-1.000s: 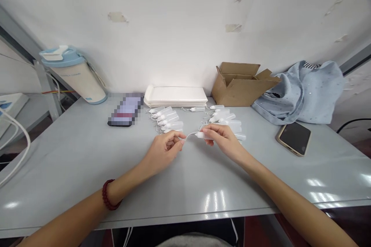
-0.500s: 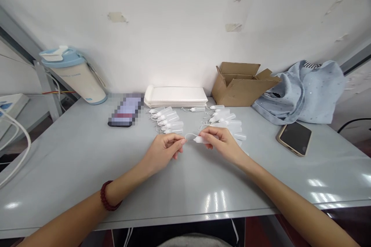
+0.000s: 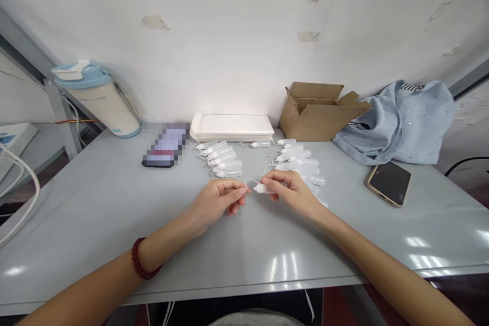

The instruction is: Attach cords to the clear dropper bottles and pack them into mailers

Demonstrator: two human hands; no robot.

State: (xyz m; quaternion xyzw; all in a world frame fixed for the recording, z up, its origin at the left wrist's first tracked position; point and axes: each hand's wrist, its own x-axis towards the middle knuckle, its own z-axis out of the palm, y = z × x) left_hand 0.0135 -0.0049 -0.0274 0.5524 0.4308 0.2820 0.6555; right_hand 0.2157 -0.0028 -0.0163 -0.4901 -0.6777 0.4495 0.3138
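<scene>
Between thumb and fingers, my right hand (image 3: 288,188) holds a small white dropper bottle (image 3: 260,189), its tip pointing left. A thin white cord (image 3: 251,180) arches from the bottle to my left hand (image 3: 223,198), whose thumb and fingertip pinch its end. Just behind my left hand lies a group of several similar bottles (image 3: 229,165). Another group of bottles (image 3: 300,155) spreads behind and beside my right hand, partly hidden by it. One single bottle (image 3: 261,144) rests between the groups, in front of a white stack (image 3: 235,127).
An open cardboard box (image 3: 321,117) and a light blue cloth bag (image 3: 412,122) stand at the back right, with a phone (image 3: 389,183) before the bag. At the back left are a cup (image 3: 105,102) and another phone (image 3: 167,145). The grey table (image 3: 114,214) has a front edge.
Both hands have moved slightly nearer to me, with the bottle and cord. My left fingertips have shifted a little to the right, towards the bottle's tip.
</scene>
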